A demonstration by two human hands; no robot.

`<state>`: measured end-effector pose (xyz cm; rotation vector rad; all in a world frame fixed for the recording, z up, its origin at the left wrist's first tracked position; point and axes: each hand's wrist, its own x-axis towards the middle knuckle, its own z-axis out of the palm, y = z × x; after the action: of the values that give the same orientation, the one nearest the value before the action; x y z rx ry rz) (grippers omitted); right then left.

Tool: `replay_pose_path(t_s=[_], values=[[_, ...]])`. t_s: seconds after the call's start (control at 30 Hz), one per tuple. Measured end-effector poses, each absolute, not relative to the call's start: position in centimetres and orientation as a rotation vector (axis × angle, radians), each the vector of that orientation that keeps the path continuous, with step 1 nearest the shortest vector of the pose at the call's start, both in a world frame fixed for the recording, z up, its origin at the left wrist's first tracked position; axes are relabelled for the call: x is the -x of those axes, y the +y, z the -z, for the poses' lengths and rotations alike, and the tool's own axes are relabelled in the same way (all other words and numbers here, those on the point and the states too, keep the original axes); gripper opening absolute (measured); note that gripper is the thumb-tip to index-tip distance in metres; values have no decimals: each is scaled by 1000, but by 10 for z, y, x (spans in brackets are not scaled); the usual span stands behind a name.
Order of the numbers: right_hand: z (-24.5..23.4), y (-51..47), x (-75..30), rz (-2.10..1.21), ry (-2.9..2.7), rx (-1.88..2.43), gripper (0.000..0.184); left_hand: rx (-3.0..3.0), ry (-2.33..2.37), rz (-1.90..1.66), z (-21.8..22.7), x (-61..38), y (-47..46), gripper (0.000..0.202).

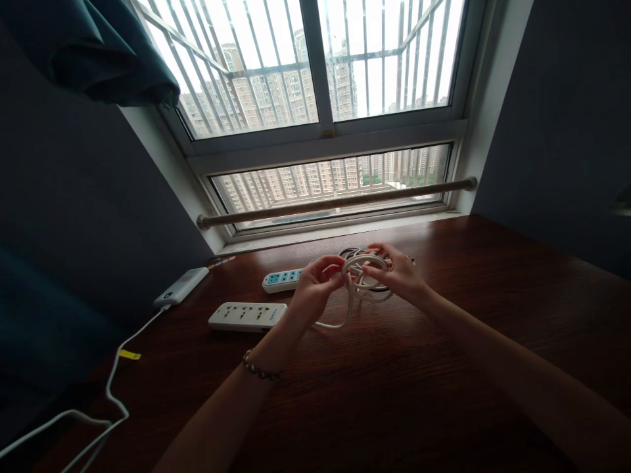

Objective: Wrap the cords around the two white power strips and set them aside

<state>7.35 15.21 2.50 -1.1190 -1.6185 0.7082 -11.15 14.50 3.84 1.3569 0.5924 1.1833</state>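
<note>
A white power cord (365, 261) is wound in loops between my two hands, just above the dark wooden table. My left hand (323, 279) pinches the left side of the loops. Curled around their right side is my right hand (397, 269), thumb inside the coil. One stretch of cord drops from the loops and runs left behind my left wrist, near a white power strip (246, 316). Behind it lies a second strip with blue sockets (282, 280), partly covered by my left hand. More coiled cord (377, 294) rests on the table beneath the held loops.
A white power bank (183, 286) with a white cable (114, 394) lies at the table's left; the cable bears a yellow tag (129, 355). Beyond the wooden table (419, 381) stand a barred window and a horizontal rail (340, 202). A curtain (108, 52) hangs upper left.
</note>
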Motion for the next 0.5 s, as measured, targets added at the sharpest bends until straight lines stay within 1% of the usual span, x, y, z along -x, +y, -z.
replay_pose_path(t_s=[0.1, 0.17, 0.23, 0.33, 0.5], values=[[-31, 157, -83, -1131, -1683, 881, 55, -1250, 577, -1186, -39, 116, 151, 27], [-35, 159, -92, -1269, -1739, 755, 55, -1177, 562, -1208, -39, 119, 156, 29], [-38, 161, -100, -1303, -1805, 709, 55, -1135, 541, -1205, -39, 121, 160, 31], [-40, 163, -108, -1306, -1907, 755, 57, -1145, 525, -1142, -37, 122, 162, 30], [-39, 163, -108, -1380, -1987, 721, 46, -1199, 499, -1077, -33, 120, 160, 29]])
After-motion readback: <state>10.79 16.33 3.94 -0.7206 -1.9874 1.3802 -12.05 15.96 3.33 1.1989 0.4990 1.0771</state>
